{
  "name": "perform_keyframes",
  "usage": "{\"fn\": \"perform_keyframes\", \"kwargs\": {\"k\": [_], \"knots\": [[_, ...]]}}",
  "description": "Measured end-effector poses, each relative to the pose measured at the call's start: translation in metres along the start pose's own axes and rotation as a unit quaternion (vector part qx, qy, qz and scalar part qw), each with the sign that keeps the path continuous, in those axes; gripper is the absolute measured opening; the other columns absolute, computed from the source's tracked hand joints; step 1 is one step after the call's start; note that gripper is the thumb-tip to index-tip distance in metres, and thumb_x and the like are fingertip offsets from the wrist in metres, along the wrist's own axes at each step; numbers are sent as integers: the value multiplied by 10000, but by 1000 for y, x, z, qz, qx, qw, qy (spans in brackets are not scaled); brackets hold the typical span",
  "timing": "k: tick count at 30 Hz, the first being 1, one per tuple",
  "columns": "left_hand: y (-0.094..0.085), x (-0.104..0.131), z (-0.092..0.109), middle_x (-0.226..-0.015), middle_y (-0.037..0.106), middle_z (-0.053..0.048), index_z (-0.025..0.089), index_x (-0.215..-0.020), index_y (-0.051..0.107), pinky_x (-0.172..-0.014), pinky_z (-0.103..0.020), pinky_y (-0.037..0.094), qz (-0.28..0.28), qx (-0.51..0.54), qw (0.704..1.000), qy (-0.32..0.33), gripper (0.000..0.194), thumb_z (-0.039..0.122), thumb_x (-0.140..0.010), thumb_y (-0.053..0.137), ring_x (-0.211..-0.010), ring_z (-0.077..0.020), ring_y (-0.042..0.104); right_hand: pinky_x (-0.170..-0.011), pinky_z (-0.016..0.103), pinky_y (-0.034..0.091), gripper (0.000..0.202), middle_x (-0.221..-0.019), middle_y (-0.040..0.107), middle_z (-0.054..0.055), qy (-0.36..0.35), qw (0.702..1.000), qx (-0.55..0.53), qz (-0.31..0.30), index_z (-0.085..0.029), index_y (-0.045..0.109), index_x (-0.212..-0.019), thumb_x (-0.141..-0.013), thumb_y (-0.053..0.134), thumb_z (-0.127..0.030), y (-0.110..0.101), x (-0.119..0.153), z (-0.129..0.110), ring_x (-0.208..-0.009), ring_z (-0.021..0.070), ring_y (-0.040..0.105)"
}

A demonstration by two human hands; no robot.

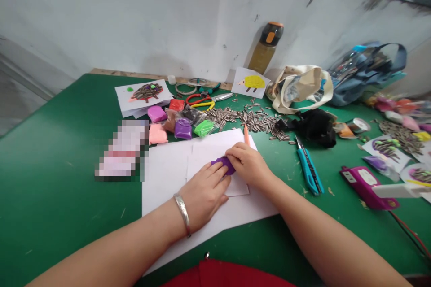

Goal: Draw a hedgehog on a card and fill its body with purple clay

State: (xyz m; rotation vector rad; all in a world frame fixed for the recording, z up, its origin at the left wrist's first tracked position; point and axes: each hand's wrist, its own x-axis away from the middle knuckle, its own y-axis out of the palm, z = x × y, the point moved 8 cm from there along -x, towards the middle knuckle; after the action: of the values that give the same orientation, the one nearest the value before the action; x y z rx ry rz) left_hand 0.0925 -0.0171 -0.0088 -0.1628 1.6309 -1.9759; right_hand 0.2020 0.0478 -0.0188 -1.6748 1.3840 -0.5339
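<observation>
A flat piece of purple modelling clay (230,167) lies on a small white card (206,151), which rests on larger white sheets (160,202). My left hand (208,190), with a silver bangle at the wrist, lies over the clay's near side, its fingers stretched out flat. At the clay's right edge, my right hand (247,163) has its fingers bent and pressed together on it. Part of the clay is hidden under the fingers. Just beyond my right hand an orange stick-like tool (246,134) lies on the paper.
Bagged coloured clay (183,129), sunflower seeds (259,122) and pliers (202,101) lie behind the paper. A blurred-out phone-like object (123,150) is to the left. On the right are a teal utility knife (309,170) and a magenta glue-gun-like device (368,187). A bottle (266,49) stands by the wall.
</observation>
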Motion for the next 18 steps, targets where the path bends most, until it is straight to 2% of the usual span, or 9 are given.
{"fn": "perform_keyframes", "kwargs": {"k": [8,14,18], "knots": [[-5,0,1,-1376,486,-235,62,-1258,529,-1107,-531,362,17,11,1000,-1,380,214,-911,511,-1353,-341,386,-774,270,458,181,-831,618,41,-26,998,-11,-49,-182,679,-807,-874,534,-97,-1,-10,1,-816,160,590],[-7,0,3,-1436,406,-262,50,-1273,526,-1101,-536,364,24,6,1000,1,392,203,-912,515,-1378,-367,335,-771,275,458,178,-879,618,47,-13,1000,-10,-16,-193,680,-866,-915,514,-154,-1,-4,3,-824,159,591],[-3,0,2,-1319,542,-221,73,-1235,560,-1078,-562,374,9,1,1000,-1,350,244,-943,474,-1299,-354,448,-776,271,457,190,-880,621,47,-21,1000,-6,-15,-194,679,-874,-904,506,-123,0,-2,0,-830,158,594]]}}
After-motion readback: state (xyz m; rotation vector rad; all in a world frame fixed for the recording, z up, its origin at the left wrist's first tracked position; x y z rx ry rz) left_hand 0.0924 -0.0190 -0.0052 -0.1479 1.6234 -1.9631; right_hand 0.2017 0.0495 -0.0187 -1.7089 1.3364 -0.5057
